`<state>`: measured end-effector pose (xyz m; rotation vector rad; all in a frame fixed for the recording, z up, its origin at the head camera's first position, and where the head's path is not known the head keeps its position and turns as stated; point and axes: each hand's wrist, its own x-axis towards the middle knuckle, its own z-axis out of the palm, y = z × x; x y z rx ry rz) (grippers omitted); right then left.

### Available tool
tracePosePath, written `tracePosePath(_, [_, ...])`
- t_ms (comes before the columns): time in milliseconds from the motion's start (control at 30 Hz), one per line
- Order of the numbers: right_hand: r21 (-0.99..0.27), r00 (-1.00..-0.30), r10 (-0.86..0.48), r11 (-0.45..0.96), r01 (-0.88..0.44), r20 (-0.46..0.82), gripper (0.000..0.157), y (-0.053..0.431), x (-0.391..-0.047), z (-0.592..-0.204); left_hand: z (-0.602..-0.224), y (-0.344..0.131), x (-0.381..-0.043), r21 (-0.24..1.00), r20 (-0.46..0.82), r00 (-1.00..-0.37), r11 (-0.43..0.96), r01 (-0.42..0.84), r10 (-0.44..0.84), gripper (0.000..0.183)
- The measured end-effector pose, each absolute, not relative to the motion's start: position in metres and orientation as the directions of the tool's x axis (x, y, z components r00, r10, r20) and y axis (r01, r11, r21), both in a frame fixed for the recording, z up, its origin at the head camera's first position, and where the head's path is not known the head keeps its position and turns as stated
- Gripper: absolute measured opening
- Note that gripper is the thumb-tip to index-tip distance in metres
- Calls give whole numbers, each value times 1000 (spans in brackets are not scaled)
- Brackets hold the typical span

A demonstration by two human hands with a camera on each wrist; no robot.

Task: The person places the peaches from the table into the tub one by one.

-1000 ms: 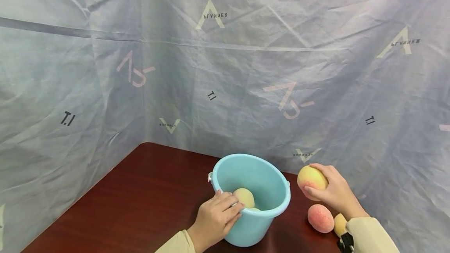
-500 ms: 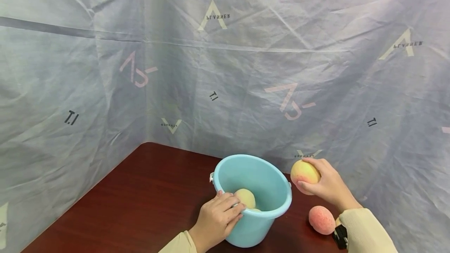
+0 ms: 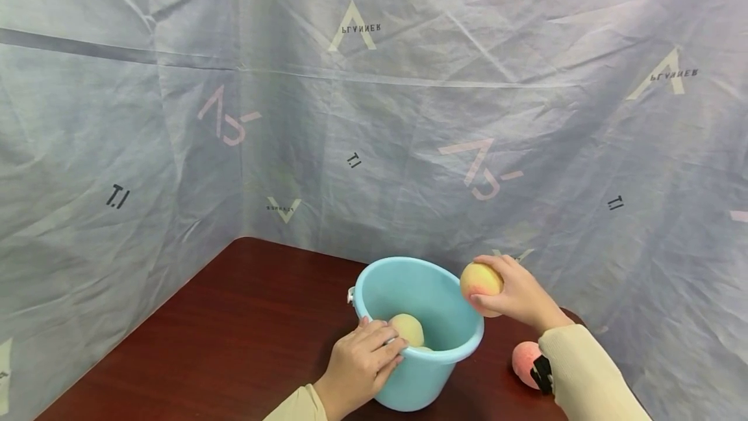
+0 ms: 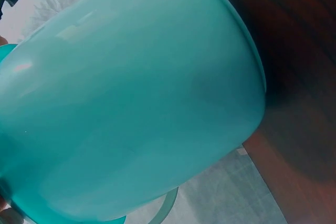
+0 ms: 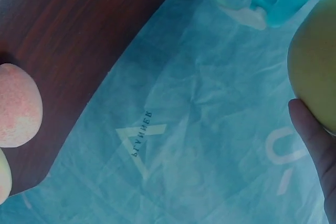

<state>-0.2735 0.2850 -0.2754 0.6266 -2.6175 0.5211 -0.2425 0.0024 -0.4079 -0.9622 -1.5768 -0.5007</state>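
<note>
A light blue bucket [image 3: 417,382] stands on the table, its wall filling most of the left wrist view. My left hand [image 3: 359,359] grips the near-left rim with fingers hooked over it; the thumb is hidden. Inside, a pale yellow peach [image 3: 407,328] shows beside those fingers, and a sliver of another pale fruit lies below it. My right hand [image 3: 520,294] holds a yellow peach with a pink blush [image 3: 480,280] between thumb and fingers. In the head view that peach overlaps the bucket's right rim. The right wrist view shows its yellow side and my thumb [image 5: 312,129].
On the dark red-brown table [image 3: 234,343], a pink peach [image 3: 524,364] lies right of the bucket, partly behind the right wrist's black camera [image 3: 542,374]. Next to it is a pale yellow fruit [image 5: 4,177]. A printed grey cloth [image 3: 409,148] hangs behind the table.
My right hand has carried the yellow peach leftward and slightly up, from right of the bucket to its right rim. The left hand and bucket stay in place.
</note>
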Motion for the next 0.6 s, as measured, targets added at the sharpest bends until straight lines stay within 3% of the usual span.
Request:
tracePosePath(267, [-232,-839,-411,831,-506,356,57,268,-281,-264,-408,4,-241,-184,952,-1,577,796,305,29])
tracePosePath(600, [-265,-847,-524,808,-527,87,54,247,-289,-243,-406,1,-240,-198,945,-6,584,788,328,31])
